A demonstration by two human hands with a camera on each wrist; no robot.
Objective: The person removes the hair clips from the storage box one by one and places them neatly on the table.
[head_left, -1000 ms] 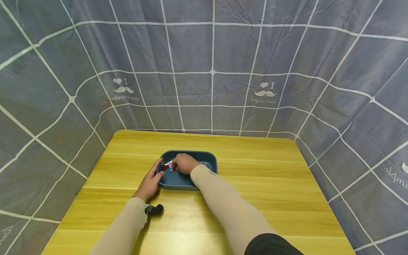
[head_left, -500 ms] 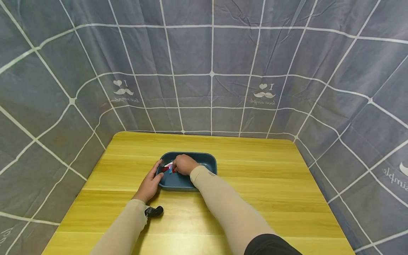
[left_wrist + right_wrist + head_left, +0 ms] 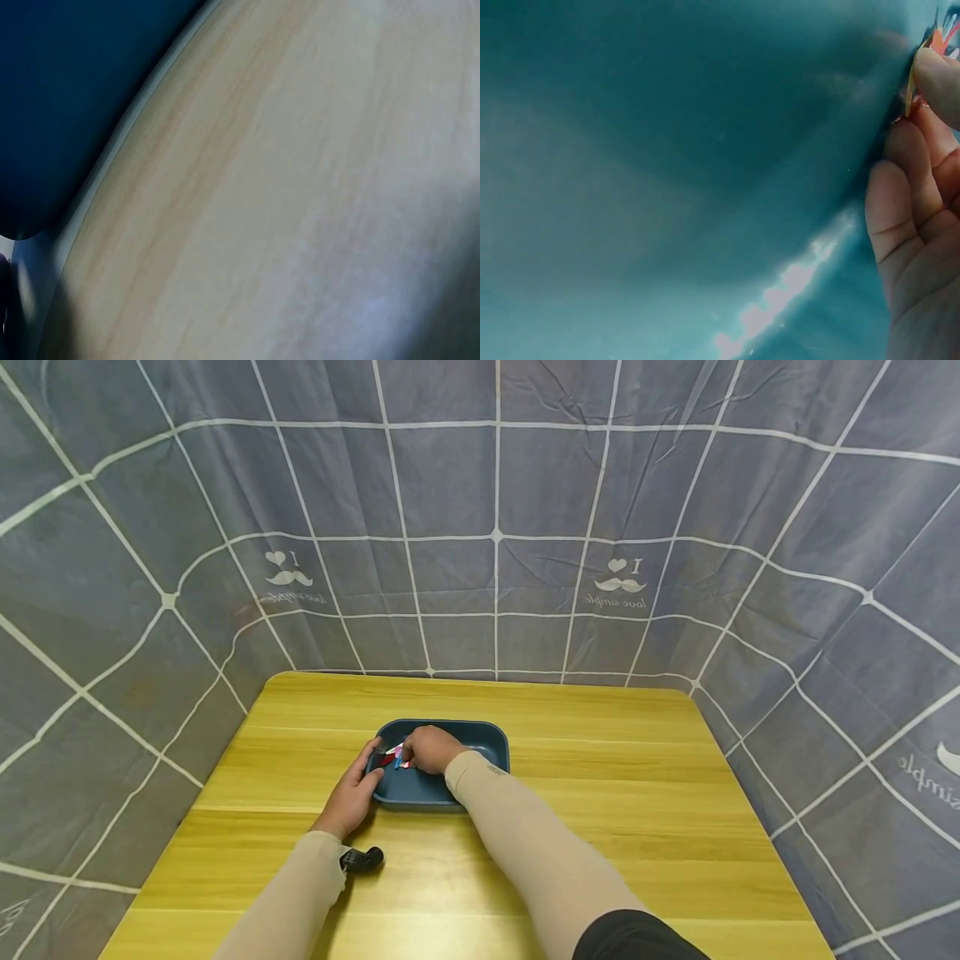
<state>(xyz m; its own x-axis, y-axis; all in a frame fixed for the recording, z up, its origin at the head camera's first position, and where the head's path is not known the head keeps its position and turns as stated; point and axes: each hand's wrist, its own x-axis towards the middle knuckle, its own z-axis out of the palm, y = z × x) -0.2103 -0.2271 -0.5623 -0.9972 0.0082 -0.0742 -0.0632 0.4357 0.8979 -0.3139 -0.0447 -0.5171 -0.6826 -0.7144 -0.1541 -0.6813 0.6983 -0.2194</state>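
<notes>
The right hand point(image 3: 435, 749) pinches a thin piece point(image 3: 910, 88), colourful bits point(image 3: 398, 756) beside its fingertips; the left hand point(image 3: 351, 792), fingers straight, touches the tray point(image 3: 420, 790).

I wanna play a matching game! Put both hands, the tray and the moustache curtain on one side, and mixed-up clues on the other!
Column one:
1. left hand
2. right hand
3. tray
4. moustache-print curtain

Column two:
A. dark blue, on the yellow wood-grain table
B. reaching inside, pinching a small thin piece
C. grey with white lines
D. touching the tray's left end

Right pairs: 1-D, 2-B, 3-A, 4-C
</notes>
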